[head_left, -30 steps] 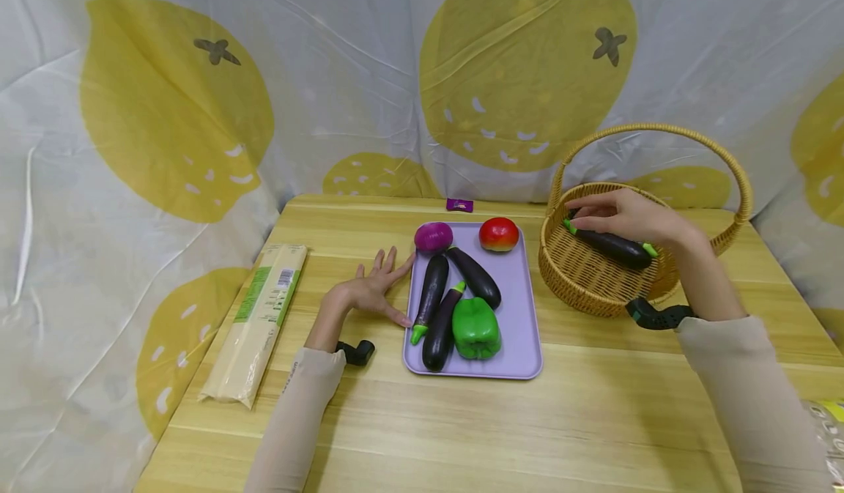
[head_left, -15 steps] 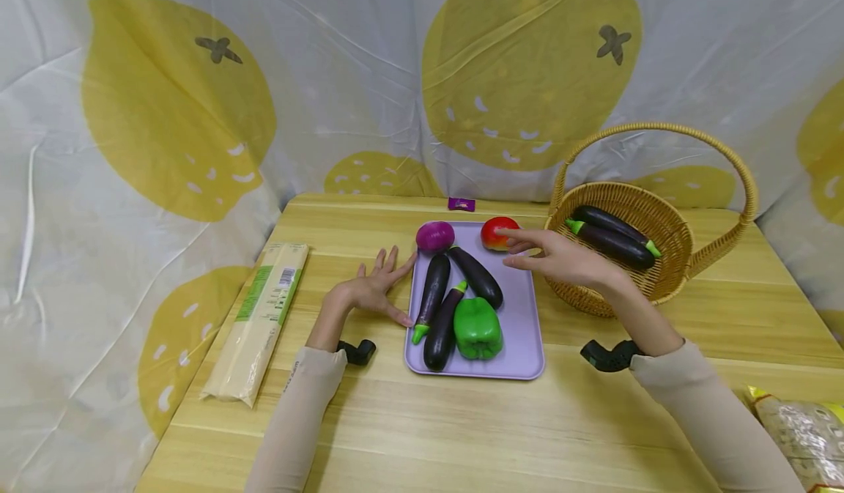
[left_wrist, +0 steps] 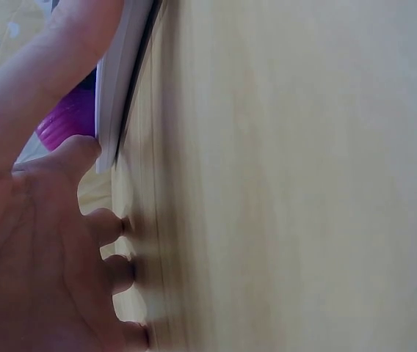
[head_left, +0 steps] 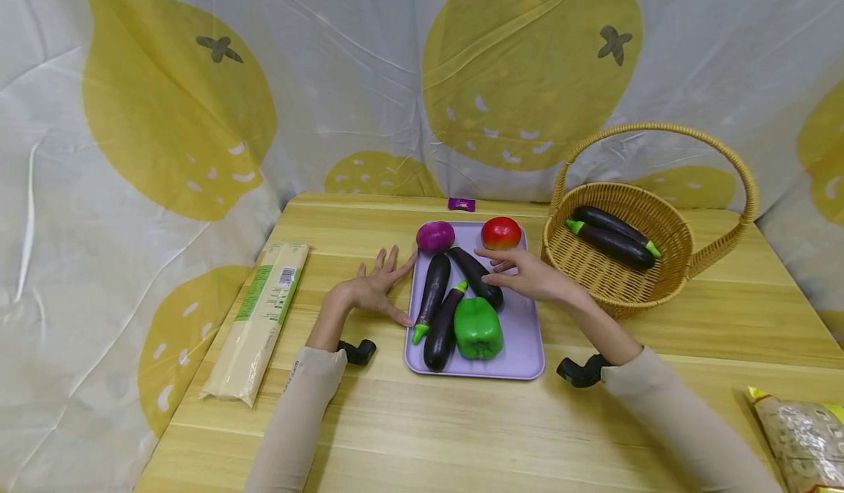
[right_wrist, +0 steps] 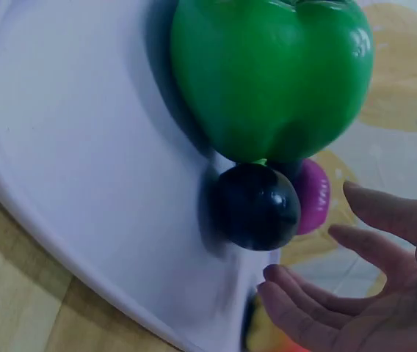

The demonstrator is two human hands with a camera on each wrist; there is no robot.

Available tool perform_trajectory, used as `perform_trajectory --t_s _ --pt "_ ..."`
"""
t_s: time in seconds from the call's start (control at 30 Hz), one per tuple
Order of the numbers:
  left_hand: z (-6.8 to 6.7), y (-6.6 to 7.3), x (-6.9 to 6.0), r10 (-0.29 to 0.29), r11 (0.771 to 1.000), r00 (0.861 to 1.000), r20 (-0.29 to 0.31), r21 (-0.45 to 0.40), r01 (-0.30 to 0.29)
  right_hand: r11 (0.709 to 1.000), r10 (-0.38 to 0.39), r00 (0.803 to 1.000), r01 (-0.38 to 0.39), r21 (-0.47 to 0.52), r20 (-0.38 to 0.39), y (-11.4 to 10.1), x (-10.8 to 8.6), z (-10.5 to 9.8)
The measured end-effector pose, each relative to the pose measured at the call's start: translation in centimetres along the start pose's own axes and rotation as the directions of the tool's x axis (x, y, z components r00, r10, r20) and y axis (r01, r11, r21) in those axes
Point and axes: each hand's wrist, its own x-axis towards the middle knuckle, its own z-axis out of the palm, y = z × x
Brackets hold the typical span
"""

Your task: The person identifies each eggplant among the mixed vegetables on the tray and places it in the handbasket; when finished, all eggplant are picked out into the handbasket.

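My left hand [head_left: 371,291] is spread beside the lilac tray [head_left: 521,343], its index finger and thumb touching the tray's left rim. Above the right part of the tray hovers my right hand [head_left: 535,277], fingers apart and holding nothing. Nearest to it is an eggplant [head_left: 469,267], partly covered by the fingers in the head view. Two more eggplants lie to its left, one at the rim [head_left: 431,291] and one in the middle [head_left: 440,335]. A green bell pepper [head_left: 478,330], a purple onion [head_left: 435,236] and a red tomato [head_left: 500,234] also sit on the tray.
The wicker basket [head_left: 560,258] with a tall handle stands right of the tray, two eggplants [head_left: 616,245] inside. A long noodle-like packet [head_left: 260,324] lies at the left. A small purple wrapper [head_left: 461,204] is at the back, a clear bag [head_left: 804,434] at the front right.
My right hand has left the eggplant in the basket and moved left over the tray, passing in front of the tomato. Two eggplants now lie in the basket. The left hand stays put.
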Motion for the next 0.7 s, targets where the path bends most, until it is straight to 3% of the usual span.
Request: perform_trajectory --t_s 0.23,0.7 --pt "0.0 0.0 0.1 -0.001 1.0 1.0 0.004 0.0 0.001 0.999 0.047 0.999 -0.047 -0.015 0.012 0.2 0.4 0.9" --pt "0.0 -0.1 0.0 0.0 1.0 1.0 0.003 0.0 0.0 0.997 0.037 0.999 -0.035 -0.076 0.022 0.4 1.0 1.4"
